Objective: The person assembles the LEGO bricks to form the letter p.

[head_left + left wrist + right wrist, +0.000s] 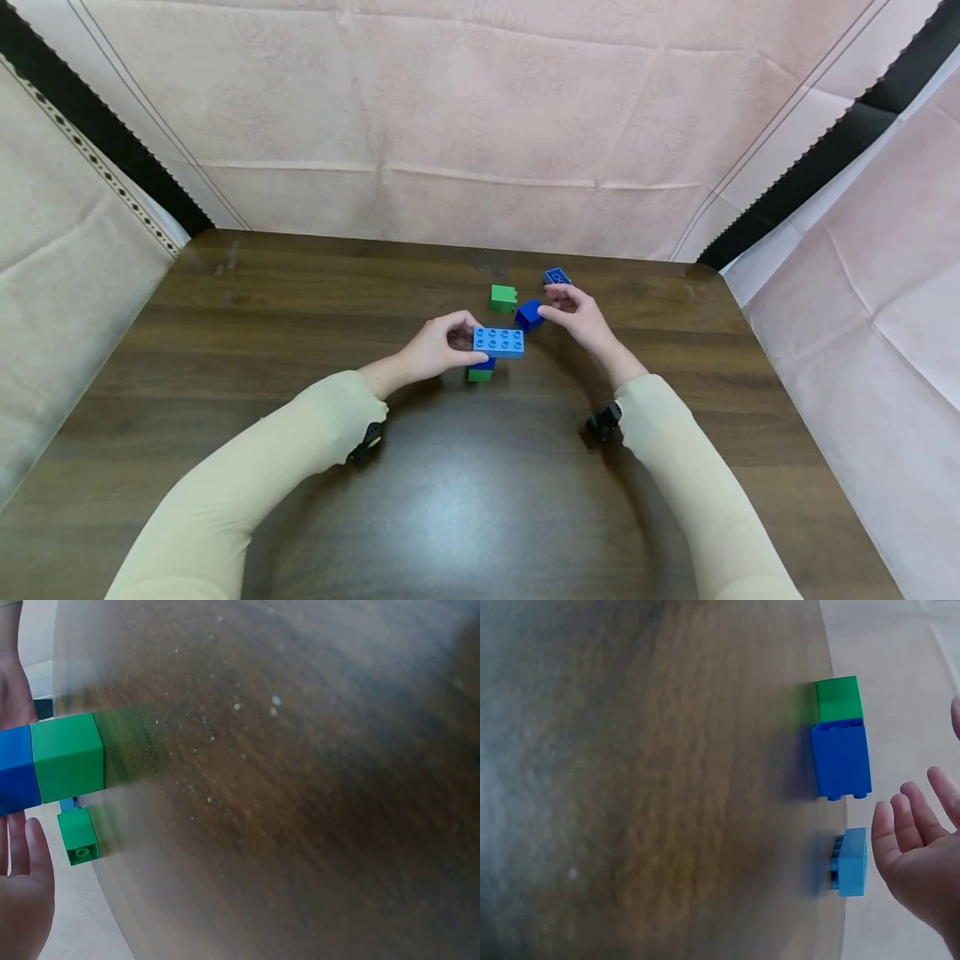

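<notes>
A light blue toy building brick [498, 342] with studs on top sits over a dark blue brick [483, 364] and a green brick [71, 757], forming a small stack. My left hand [442, 343] grips the stack's left side, thumb in front and fingers behind, at the light blue brick's end. To the right, my right hand [576, 312] hovers with spread, relaxed fingers. Its thumb is beside a loose dark blue brick [842, 759], which lies on its side; the right wrist view shows a gap between them.
Behind the stack a second green brick [502, 297] lies on its side on the brown wooden table [337, 517]. Another blue brick [556, 276] lies beyond my right fingers, near the far edge. Pale cloth [450, 125] hangs behind the table.
</notes>
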`<state>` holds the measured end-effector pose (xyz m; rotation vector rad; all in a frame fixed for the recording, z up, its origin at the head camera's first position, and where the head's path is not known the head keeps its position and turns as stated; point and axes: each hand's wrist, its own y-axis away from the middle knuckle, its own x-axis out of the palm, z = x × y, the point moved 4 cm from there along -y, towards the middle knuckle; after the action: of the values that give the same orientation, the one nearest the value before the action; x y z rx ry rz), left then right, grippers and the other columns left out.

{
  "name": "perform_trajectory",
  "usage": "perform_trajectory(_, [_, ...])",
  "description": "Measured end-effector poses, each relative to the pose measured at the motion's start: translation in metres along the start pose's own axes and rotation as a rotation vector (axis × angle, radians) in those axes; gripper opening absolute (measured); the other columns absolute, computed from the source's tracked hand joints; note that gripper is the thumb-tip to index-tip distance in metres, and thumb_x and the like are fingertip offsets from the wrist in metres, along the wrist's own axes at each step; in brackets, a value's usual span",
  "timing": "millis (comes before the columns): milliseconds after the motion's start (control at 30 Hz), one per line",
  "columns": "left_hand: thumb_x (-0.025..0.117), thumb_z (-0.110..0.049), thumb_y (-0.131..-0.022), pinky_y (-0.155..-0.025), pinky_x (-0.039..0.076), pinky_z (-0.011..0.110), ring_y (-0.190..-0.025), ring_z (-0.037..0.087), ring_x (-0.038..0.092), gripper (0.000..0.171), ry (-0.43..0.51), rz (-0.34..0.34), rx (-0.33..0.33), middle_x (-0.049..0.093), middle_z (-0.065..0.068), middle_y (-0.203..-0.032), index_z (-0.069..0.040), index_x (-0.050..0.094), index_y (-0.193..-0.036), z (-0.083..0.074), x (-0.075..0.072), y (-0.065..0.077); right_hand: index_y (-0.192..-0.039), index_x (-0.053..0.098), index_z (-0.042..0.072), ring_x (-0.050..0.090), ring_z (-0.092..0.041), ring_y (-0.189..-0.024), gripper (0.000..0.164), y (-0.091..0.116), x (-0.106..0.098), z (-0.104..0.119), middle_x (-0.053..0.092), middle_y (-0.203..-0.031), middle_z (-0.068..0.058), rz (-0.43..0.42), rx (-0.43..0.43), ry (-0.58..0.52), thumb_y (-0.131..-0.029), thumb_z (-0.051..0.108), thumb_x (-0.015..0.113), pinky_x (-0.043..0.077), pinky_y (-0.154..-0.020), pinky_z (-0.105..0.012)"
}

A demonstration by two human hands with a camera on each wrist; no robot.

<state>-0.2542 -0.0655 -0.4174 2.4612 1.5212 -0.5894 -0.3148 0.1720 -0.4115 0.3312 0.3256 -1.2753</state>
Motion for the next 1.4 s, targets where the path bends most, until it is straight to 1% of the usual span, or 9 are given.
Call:
perform_trajectory(67, [0.074,-0.018,-0.081,-0.086,0.053,0.034,-0.094,0.022,0.058,0.032,0.003,0.003,-0.002,0.06,0.011,-0.107,-0.009,0.056,-0.106,-0.001,0.0,0.0,-0.135,0.043,0.001,0.042,-0.036,-0.124,0.053,0.0,0.002,0.001,0.043,-0.139,-0.023,0.017,0.026,-0.009,-0.089,0.017,0.064,0.038,-0.104,-0.046])
perform_trajectory(133, [0.074,-0.018,-0.081,-0.087,0.053,0.035,-0.095,0.023,0.057,0.033,0.005,0.004,-0.003,0.06,0.012,-0.108,-0.008,0.056,-0.107,-0.001,0.0,0.001,-0.137,0.041,0.001,0.039,-0.037,-0.128,0.056,-0.001,0.004,-0.002,0.042,-0.141,-0.021,0.037,0.036,0.008,-0.088,0.016,0.065,0.032,-0.108,-0.052])
perform_trajectory(333, [0.073,-0.019,-0.082,-0.088,0.053,0.036,-0.096,0.023,0.057,0.034,0.005,0.007,-0.003,0.06,0.013,-0.109,-0.008,0.055,-0.108,0.0,0.001,0.0,-0.14,0.038,0.008,0.036,-0.033,-0.133,0.061,-0.008,0.01,-0.015,0.04,-0.145,-0.013,0.085,0.04,0.111,-0.087,0.018,0.067,0.029,-0.11,-0.05])
perform_trajectory(500, [0.073,-0.019,-0.082,-0.085,0.053,0.033,-0.094,0.021,0.058,0.032,-0.002,0.013,-0.003,0.06,0.01,-0.107,-0.009,0.055,-0.106,0.0,0.001,0.0,-0.14,0.039,0.008,0.035,-0.035,-0.133,0.062,-0.013,0.015,-0.021,0.039,-0.145,-0.015,0.102,0.032,0.156,-0.085,0.011,0.068,0.028,-0.11,-0.052])
perform_trajectory(667, [0.073,-0.019,-0.081,-0.084,0.054,0.032,-0.093,0.021,0.058,0.03,-0.004,0.014,0.006,0.06,0.009,-0.106,-0.01,0.055,-0.104,0.0,0.002,-0.001,-0.14,0.04,0.009,0.036,-0.036,-0.132,0.061,-0.016,0.017,-0.025,0.039,-0.144,-0.017,0.105,0.043,0.196,-0.085,0.01,0.067,0.03,-0.11,-0.051])
perform_trajectory(800, [0.073,-0.019,-0.081,-0.085,0.054,0.032,-0.093,0.021,0.058,0.03,-0.002,0.013,0.009,0.06,0.009,-0.105,-0.011,0.055,-0.104,0.001,0.001,-0.001,-0.137,0.042,0.008,0.041,-0.035,-0.127,0.058,-0.019,0.019,-0.025,0.043,-0.14,-0.019,0.11,0.068,0.242,-0.085,0.011,0.067,0.034,-0.108,-0.049])
perform_trajectory(933, [0.073,-0.019,-0.081,-0.085,0.054,0.033,-0.093,0.021,0.058,0.029,0.003,0.015,0.007,0.061,0.008,-0.105,-0.011,0.055,-0.103,0.001,0.001,-0.002,-0.129,0.048,0.004,0.045,-0.036,-0.118,0.048,-0.02,0.021,-0.025,0.049,-0.131,-0.022,0.104,0.086,0.273,-0.086,0.012,0.067,0.039,-0.103,-0.049])
perform_trajectory(1133, [0.073,-0.019,-0.082,-0.085,0.054,0.033,-0.093,0.02,0.058,0.03,-0.004,0.013,0.009,0.061,0.009,-0.106,-0.01,0.055,-0.104,0.001,0.001,-0.001,-0.118,0.05,0.005,0.047,-0.035,-0.115,0.037,-0.019,0.018,-0.026,0.051,-0.128,-0.019,0.058,0.102,0.231,-0.085,0.01,0.067,0.038,-0.104,-0.049])
perform_trajectory(1400, [0.074,-0.017,-0.081,-0.083,0.053,0.032,-0.091,0.021,0.058,0.03,-0.001,0.006,0.019,0.061,0.01,-0.104,-0.009,0.056,-0.103,0.002,0.0,-0.002,-0.118,0.051,0.005,0.05,-0.035,-0.113,0.037,-0.016,0.015,-0.023,0.053,-0.124,-0.02,0.041,0.084,0.154,-0.085,0.007,0.067,0.041,-0.1,-0.049])
